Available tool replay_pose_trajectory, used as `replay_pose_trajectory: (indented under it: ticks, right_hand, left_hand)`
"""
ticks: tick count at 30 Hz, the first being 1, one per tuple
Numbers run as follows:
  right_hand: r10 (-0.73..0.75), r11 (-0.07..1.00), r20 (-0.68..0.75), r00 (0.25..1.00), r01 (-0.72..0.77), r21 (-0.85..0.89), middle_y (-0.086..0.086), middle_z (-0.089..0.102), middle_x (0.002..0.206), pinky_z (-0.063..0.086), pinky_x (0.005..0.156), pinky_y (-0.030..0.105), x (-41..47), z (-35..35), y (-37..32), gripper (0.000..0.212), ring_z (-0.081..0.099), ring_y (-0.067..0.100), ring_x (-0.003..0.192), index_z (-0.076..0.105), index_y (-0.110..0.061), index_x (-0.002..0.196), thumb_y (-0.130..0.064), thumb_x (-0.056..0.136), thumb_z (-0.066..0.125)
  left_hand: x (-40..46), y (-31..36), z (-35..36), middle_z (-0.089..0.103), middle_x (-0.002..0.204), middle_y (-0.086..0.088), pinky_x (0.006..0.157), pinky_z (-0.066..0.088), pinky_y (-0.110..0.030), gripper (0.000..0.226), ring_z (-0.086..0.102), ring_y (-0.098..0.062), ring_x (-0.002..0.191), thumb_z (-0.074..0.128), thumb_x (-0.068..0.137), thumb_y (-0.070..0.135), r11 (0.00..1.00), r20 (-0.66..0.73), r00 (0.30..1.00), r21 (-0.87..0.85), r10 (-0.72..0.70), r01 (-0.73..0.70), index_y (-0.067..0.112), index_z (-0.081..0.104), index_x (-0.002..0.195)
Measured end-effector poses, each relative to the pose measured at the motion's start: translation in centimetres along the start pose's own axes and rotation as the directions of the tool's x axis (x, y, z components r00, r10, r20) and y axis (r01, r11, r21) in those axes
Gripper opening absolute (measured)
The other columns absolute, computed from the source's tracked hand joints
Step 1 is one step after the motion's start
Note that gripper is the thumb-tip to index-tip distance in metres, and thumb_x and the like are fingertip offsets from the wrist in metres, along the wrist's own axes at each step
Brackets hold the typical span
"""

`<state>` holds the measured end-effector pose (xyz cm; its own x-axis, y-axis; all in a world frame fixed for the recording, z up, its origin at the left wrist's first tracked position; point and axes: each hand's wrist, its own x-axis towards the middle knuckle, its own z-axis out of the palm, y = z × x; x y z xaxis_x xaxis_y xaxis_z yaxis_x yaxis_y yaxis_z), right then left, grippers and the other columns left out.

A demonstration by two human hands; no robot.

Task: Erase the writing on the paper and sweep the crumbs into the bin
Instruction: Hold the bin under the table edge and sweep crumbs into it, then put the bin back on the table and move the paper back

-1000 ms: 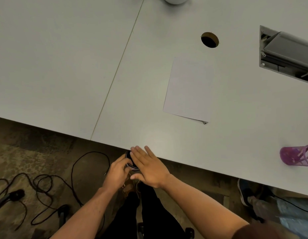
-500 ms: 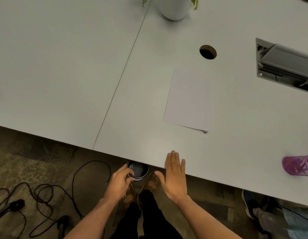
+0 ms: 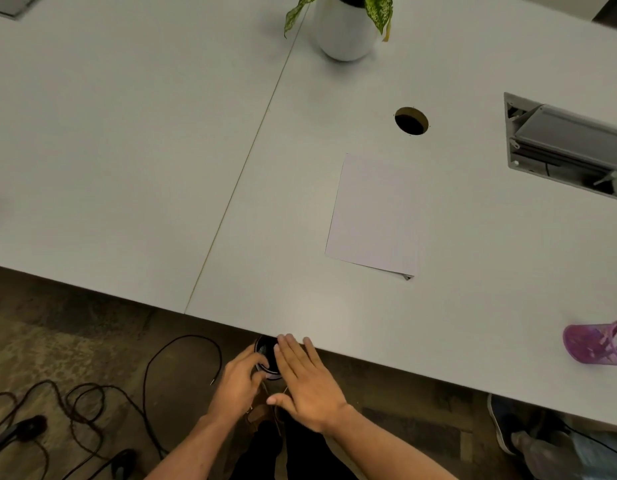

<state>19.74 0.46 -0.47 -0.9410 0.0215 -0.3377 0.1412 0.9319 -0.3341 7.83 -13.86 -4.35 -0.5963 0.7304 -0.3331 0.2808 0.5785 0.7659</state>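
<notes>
Grey-white table (image 3: 127, 150), large, made of two slabs meeting at a thin seam (image 3: 244, 161) that runs from the far side to the near edge. Round cable hole (image 3: 411, 120) cut in the right slab; an open recessed cable box (image 3: 563, 147) with a grey flap sits further right.

Paper (image 3: 374, 214) lies flat on the right slab, just on the near side of the hole, well apart from the table edge. One near corner curls up slightly. No writing can be made out on it.

Small dark round bin (image 3: 265, 355) is held just under the near table edge, rim tucked against it. Left hand (image 3: 239, 386) grips the bin's side, fingers curled around it. Right hand (image 3: 305, 382) is flat, fingers straight and together, over the bin mouth at the table edge, fingertips touching the edge.

White plant pot (image 3: 345, 32) with spotted leaves stands at the far side. Purple cup (image 3: 592, 346) holding thin sticks lies on its side at the right.

Floor: mottled brown carpet (image 3: 58, 341), black cables (image 3: 92, 403) looped on it at left.
</notes>
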Motion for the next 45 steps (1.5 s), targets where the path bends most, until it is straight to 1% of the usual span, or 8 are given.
replay_pose_trajectory:
  ticks: [5,13,19,23,32,35,39,45]
  right_hand:
    - [-0.046,0.988,-0.075,0.996,0.056,0.145,0.007,0.011,0.158,0.000,0.119,0.039,-1.2,-1.7,1.5,0.072,-0.002,0.014,0.145,0.013,-0.013,0.150,-0.059,0.096,0.027]
    - [0.492,0.851,-0.274,0.826,-0.390,0.352,-0.007,0.013,0.154,0.008,0.116,0.029,-2.3,-4.7,8.0,0.065,0.010,0.008,0.142,0.022,-0.021,0.149,-0.057,0.096,0.034]
    - [0.912,0.406,-0.309,0.268,-0.497,0.767,0.012,0.053,0.132,0.037,0.105,0.043,-1.2,-8.4,14.5,0.045,0.047,0.029,0.123,0.051,-0.011,0.128,-0.038,0.093,0.055]
    - [0.982,0.190,-0.157,0.107,-0.473,0.861,0.015,0.059,0.121,0.045,0.095,0.046,-0.5,-10.4,18.9,0.045,0.054,0.033,0.112,0.053,-0.007,0.123,-0.037,0.089,0.060]
    - [0.978,0.101,0.042,0.205,-0.634,0.766,0.018,0.062,0.111,0.049,0.085,0.042,1.4,-11.5,23.9,0.046,0.056,0.038,0.105,0.062,-0.005,0.107,-0.040,0.078,0.069]
    - [0.964,0.083,0.104,0.246,-0.644,0.760,0.014,0.068,0.099,0.051,0.081,0.038,1.9,-12.0,24.7,0.033,0.061,0.036,0.095,0.067,-0.007,0.094,-0.035,0.077,0.068]
    - [0.968,0.094,0.041,0.246,-0.512,0.854,0.008,0.067,0.075,0.052,0.066,0.034,1.8,-13.5,24.1,0.015,0.064,0.031,0.075,0.058,-0.011,0.070,-0.024,0.076,0.066]
    - [0.952,0.121,-0.031,0.306,-0.280,0.952,0.007,0.064,0.080,0.053,0.059,0.031,0.1,-14.6,19.6,0.012,0.065,0.026,0.070,0.060,-0.009,0.086,-0.019,0.086,0.066]
  left_hand:
    - [-1.0,-0.5,-0.3,0.062,0.107,0.016,0.087,0.053,-0.021,0.024,0.059,0.005,0.102,0.072,0.080,-0.005,1.000,0.054,0.998,0.006,0.012,-0.012,0.018,0.068,0.082]
    - [-5.1,-2.2,-2.1,0.047,0.134,0.036,0.101,0.033,-0.002,0.051,0.052,0.005,0.123,0.083,0.072,0.001,1.000,0.082,0.997,0.011,-0.001,0.000,0.048,0.062,0.077]
    - [-7.5,0.7,-4.9,0.049,0.139,0.033,0.102,0.047,-0.018,0.033,0.046,0.003,0.133,0.083,0.074,0.023,0.995,0.069,0.993,-0.026,0.100,-0.098,0.050,0.065,0.082]
    - [-7.7,3.2,-6.1,0.042,0.138,0.043,0.106,0.036,-0.010,0.004,0.042,0.013,0.130,0.064,0.075,0.049,0.986,-0.022,0.987,-0.025,0.161,-0.162,0.048,0.065,0.079]
    - [-6.0,8.0,-8.5,0.062,0.128,0.026,0.094,0.044,-0.010,0.010,0.060,0.000,0.118,0.069,0.069,0.032,0.989,-0.081,0.986,0.005,0.148,-0.148,0.035,0.068,0.079]
    - [-5.2,8.7,-9.0,0.063,0.124,0.030,0.092,0.048,-0.013,0.039,0.063,0.000,0.114,0.086,0.064,0.003,0.995,-0.070,0.992,0.016,0.102,-0.101,0.037,0.069,0.076]
    - [-4.1,10.0,-9.4,0.067,0.120,0.025,0.089,0.054,-0.020,0.033,0.065,0.000,0.109,0.086,0.061,0.005,0.995,-0.139,0.985,0.028,0.098,-0.095,0.030,0.071,0.076]
    - [-0.1,12.0,-10.0,0.068,0.106,0.033,0.082,0.050,-0.007,0.052,0.068,0.006,0.094,0.082,0.059,-0.021,0.993,-0.213,0.976,-0.091,0.049,-0.069,0.027,0.071,0.074]
